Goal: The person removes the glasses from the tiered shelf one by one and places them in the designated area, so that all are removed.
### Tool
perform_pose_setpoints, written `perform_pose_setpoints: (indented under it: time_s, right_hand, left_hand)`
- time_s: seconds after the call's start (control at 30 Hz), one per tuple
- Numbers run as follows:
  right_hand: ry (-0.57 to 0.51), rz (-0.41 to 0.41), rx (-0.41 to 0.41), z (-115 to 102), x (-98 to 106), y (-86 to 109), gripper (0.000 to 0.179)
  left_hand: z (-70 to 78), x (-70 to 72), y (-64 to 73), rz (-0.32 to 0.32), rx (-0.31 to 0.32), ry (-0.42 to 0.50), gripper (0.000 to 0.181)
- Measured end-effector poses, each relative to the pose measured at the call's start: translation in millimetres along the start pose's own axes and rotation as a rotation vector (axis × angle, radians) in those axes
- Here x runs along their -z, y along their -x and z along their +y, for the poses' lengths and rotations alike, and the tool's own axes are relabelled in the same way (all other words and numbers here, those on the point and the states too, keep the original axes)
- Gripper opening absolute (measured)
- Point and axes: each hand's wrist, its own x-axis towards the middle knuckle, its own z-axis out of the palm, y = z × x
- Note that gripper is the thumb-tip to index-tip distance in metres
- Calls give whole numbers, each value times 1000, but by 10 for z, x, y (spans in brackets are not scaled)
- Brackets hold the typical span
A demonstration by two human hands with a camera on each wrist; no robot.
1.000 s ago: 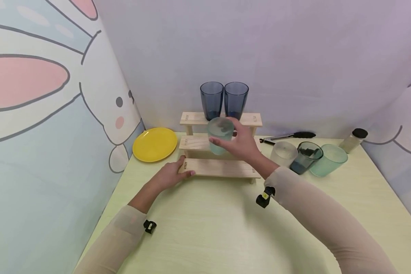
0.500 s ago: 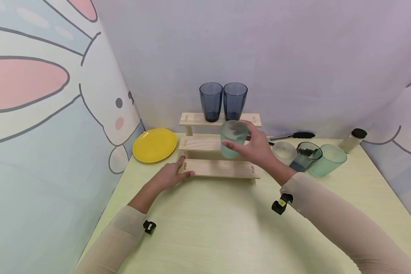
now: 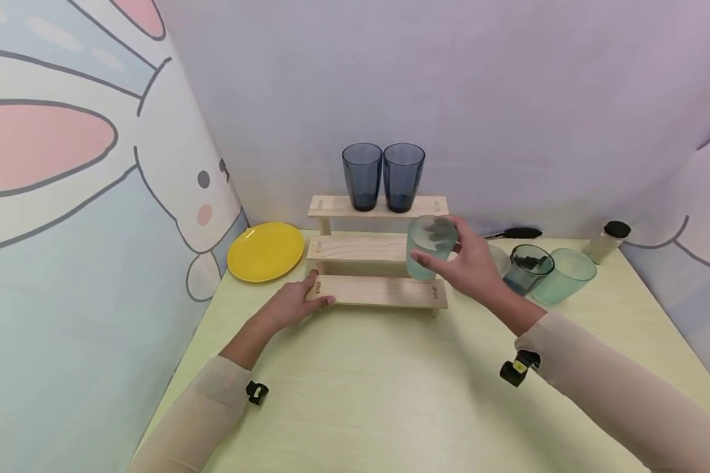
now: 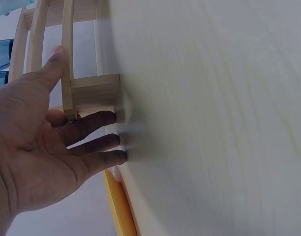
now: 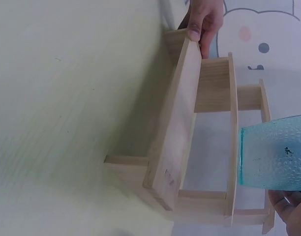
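My right hand (image 3: 476, 263) holds a pale teal textured glass (image 3: 430, 246) upright at the right end of a three-step wooden rack (image 3: 381, 290). In the right wrist view the base of the glass (image 5: 273, 152) is right at the middle step, and only a few fingers (image 5: 288, 206) show under it. My left hand (image 3: 290, 303) grips the left end of the lowest step. Its thumb lies along the front edge in the left wrist view, while the other fingers (image 4: 99, 160) reach down beside the rack's leg. Two dark blue glasses (image 3: 363, 177) stand side by side on the top step.
A yellow plate (image 3: 266, 251) lies left of the rack. To the right are a clear frosted glass (image 3: 499, 259), partly hidden by my right hand, a dark tilted glass (image 3: 528, 269), a teal glass (image 3: 565, 276), black-handled tongs (image 3: 522, 233) and a black-capped jar (image 3: 606, 242).
My right hand has moved the teal glass rightward and slightly down, from the middle of the rack to its right end. The left hand stays on the lowest step.
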Motion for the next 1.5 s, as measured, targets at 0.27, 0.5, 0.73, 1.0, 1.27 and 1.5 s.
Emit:
perform_pose_setpoints:
  time_s: [0.27, 0.5, 0.73, 1.0, 1.27, 1.5]
  right_hand:
    - [67, 26, -16, 84, 132, 158, 78]
    - [80, 45, -8, 223, 241, 293, 81]
    - [142, 73, 12, 348, 340, 424, 79]
    - [201, 130, 79, 458, 389, 577, 75]
    - [201, 189, 102, 612, 410, 713, 79]
    - [255, 194, 18, 685, 449, 817, 80]
  left_hand:
    - [-19, -14, 3, 3, -6, 3, 109]
    - [-9, -6, 0, 0, -3, -1, 110]
    - [3, 4, 1, -6, -12, 10, 110]
    - [4, 4, -3, -1, -13, 6, 110]
    - [-11, -12, -1, -5, -4, 6, 110]
    - [15, -4, 13, 2, 0, 15, 108]
